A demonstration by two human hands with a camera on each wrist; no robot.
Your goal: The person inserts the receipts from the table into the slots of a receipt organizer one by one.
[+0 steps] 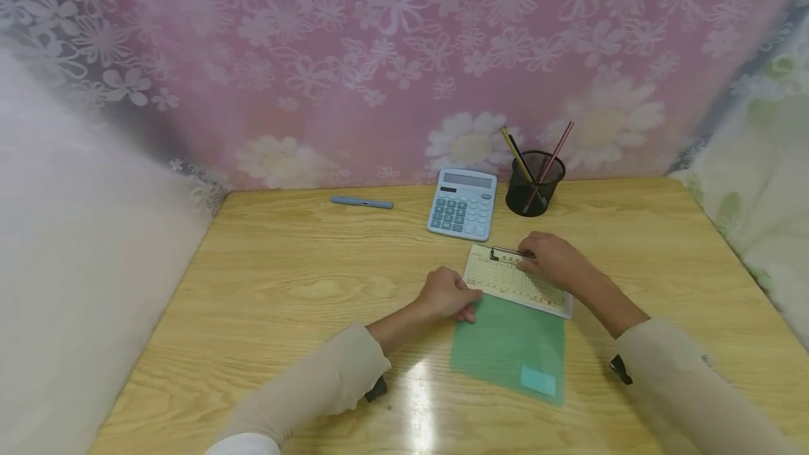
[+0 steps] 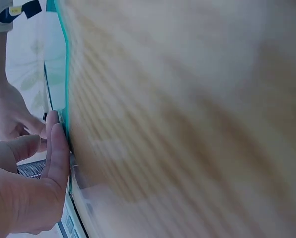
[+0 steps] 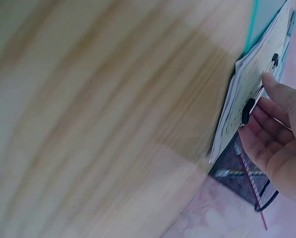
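A small clipboard [image 1: 505,281] with a form sheet under its metal clip lies on the wooden table. My right hand [image 1: 548,258] grips its clip end; in the right wrist view the thumb and fingers [image 3: 257,144] are around the clip [image 3: 247,110]. A translucent green plastic folder [image 1: 508,343] with a light blue label lies nearer me, its far edge meeting the clipboard's near edge. My left hand [image 1: 445,293] pinches the folder's far left corner, beside the clipboard's corner. In the left wrist view its fingers [image 2: 57,153] lie along the green edge; the exact grip is partly hidden.
A blue calculator [image 1: 463,203] lies just behind the clipboard. Right of it stands a black mesh pen cup [image 1: 531,202] holding several pencils or pens. A blue pen [image 1: 362,202] lies at the back left, near the flowered cloth [image 1: 379,90] behind the table.
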